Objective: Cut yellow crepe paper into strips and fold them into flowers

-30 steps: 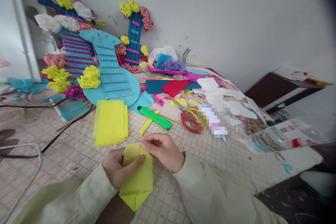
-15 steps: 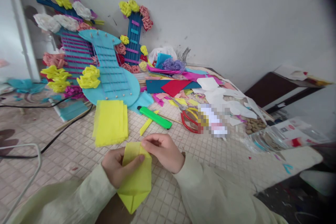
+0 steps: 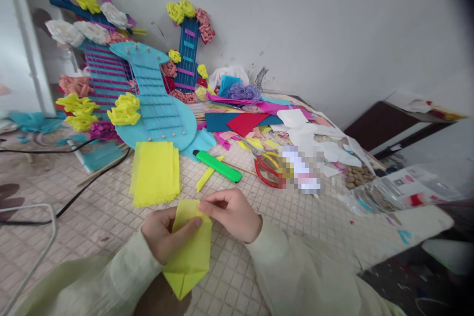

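Note:
Between my two hands is a folded sheet of yellow crepe paper [image 3: 190, 252], its lower end creased to a point. My left hand [image 3: 168, 237] grips it from the left side, thumb lying across the front. With thumb and forefinger, my right hand [image 3: 233, 212] pinches the paper's upper right corner. Just beyond lies a stack of yellow paper sheets [image 3: 155, 173]. A green utility knife [image 3: 218, 165] and a narrow yellow strip [image 3: 205, 179] rest on the table behind my right hand.
Red-handled scissors [image 3: 264, 170] lie right of the knife. A light-blue guitar-shaped craft [image 3: 159, 103] with strings leans at the back left, among paper flowers. Scraps of white paper [image 3: 305, 133] and a clear plastic container [image 3: 400, 190] are to the right. A black cable [image 3: 92, 185] crosses the left side.
The folded yellow paper has shifted very slightly to the left with my hands. Both grips look the same as before.

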Tool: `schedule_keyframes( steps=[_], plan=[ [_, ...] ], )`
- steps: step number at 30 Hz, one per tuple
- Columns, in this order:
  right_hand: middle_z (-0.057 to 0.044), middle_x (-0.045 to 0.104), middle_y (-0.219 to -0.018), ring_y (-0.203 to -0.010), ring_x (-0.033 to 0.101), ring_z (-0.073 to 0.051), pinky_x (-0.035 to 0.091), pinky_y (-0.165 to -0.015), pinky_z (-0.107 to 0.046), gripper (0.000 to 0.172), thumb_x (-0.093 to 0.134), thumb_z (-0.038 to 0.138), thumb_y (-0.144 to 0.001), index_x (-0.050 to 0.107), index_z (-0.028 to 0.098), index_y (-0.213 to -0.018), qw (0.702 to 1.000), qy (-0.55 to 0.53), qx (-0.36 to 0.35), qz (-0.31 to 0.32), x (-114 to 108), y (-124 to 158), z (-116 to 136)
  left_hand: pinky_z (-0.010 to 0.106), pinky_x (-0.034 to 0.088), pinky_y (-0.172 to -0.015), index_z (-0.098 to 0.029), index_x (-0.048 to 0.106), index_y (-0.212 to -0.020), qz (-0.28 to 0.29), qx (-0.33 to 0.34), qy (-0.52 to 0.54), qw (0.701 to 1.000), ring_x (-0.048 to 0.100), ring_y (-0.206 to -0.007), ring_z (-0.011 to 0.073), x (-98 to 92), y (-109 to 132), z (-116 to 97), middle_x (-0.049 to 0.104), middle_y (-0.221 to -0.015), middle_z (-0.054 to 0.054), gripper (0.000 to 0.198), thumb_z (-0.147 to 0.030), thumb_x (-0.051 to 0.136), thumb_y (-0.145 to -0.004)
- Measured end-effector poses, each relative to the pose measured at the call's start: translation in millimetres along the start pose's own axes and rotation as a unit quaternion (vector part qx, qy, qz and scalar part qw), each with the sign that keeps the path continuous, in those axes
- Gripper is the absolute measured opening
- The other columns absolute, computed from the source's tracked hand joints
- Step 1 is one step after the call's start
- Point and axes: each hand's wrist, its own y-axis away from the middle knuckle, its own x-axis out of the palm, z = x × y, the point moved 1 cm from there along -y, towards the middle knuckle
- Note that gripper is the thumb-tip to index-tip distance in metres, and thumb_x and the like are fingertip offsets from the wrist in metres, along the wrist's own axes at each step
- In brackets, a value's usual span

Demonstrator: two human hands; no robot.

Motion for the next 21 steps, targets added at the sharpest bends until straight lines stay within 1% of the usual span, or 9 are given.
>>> schedule_keyframes(
  steps=[2,5,8,11,14,17,21],
  plan=[
    [-0.004,0.068,-0.071,-0.064,0.060,-0.015,0.046,-0.059,-0.027,0.016,0.065,0.030,-0.069,0.070,0.015,-0.074,1.000,0.004,0.002,-0.006,0.0,0.0,-0.2,0.020,0.037,-0.038,-0.018,0.060,-0.055,-0.005,-0.001,-0.006,1.000,0.049,-0.044,0.0124,-0.2,-0.5,0.9,0.055,-0.047,-0.002,0.027,-0.044,0.062,-0.060],
    [-0.004,0.068,-0.070,-0.061,0.059,-0.015,0.045,-0.056,-0.026,0.017,0.064,0.030,-0.071,0.070,0.015,-0.075,1.000,0.016,0.007,0.002,-1.0,0.0,-0.3,0.019,0.036,-0.037,-0.019,0.059,-0.053,-0.011,0.001,-0.010,1.000,0.050,-0.043,0.0119,-0.8,-2.5,4.5,0.055,-0.046,-0.002,0.025,-0.043,0.062,-0.060],
    [-0.003,0.067,-0.066,-0.059,0.057,-0.014,0.044,-0.054,-0.025,0.016,0.065,0.030,-0.070,0.070,0.015,-0.074,0.999,0.027,0.017,0.019,-3.4,-0.5,0.8,0.020,0.038,-0.038,-0.019,0.060,-0.053,-0.012,0.012,-0.006,1.000,0.052,-0.044,0.0131,-2.2,-5.4,9.3,0.057,-0.047,-0.001,0.026,-0.044,0.062,-0.060],
    [-0.002,0.065,-0.061,-0.056,0.056,-0.012,0.043,-0.053,-0.024,0.013,0.066,0.029,-0.069,0.070,0.016,-0.070,0.999,0.038,0.021,0.022,-5.3,-0.9,2.9,0.021,0.040,-0.040,-0.018,0.062,-0.056,-0.005,0.021,-0.009,1.000,0.053,-0.046,0.0140,-3.3,-7.6,12.0,0.059,-0.049,-0.001,0.026,-0.044,0.062,-0.061],
    [-0.001,0.064,-0.060,-0.055,0.055,-0.012,0.043,-0.052,-0.024,0.012,0.065,0.027,-0.069,0.070,0.016,-0.069,0.998,0.050,0.018,0.015,-5.5,-0.7,4.1,0.020,0.040,-0.038,-0.018,0.061,-0.056,0.000,0.013,-0.003,1.000,0.053,-0.046,0.0134,-4.0,-7.6,10.2,0.058,-0.049,-0.001,0.027,-0.045,0.062,-0.061],
    [-0.001,0.064,-0.063,-0.056,0.055,-0.012,0.043,-0.053,-0.024,0.012,0.065,0.027,-0.070,0.069,0.016,-0.071,0.998,0.044,0.017,0.031,-5.1,-0.5,3.5,0.019,0.038,-0.037,-0.018,0.059,-0.053,-0.001,0.002,0.008,1.000,0.050,-0.044,0.0115,-5.3,-6.5,5.0,0.055,-0.046,-0.002,0.028,-0.044,0.063,-0.061],
    [-0.002,0.064,-0.061,-0.055,0.055,-0.012,0.044,-0.053,-0.025,0.013,0.065,0.027,-0.069,0.069,0.015,-0.068,0.998,0.040,0.026,0.038,-6.3,-1.2,2.3,0.019,0.039,-0.039,-0.017,0.061,-0.054,-0.005,0.001,0.023,1.000,0.052,-0.046,0.0120,-8.3,-6.9,0.6,0.059,-0.049,-0.001,0.025,-0.042,0.065,-0.060]
  ],
)
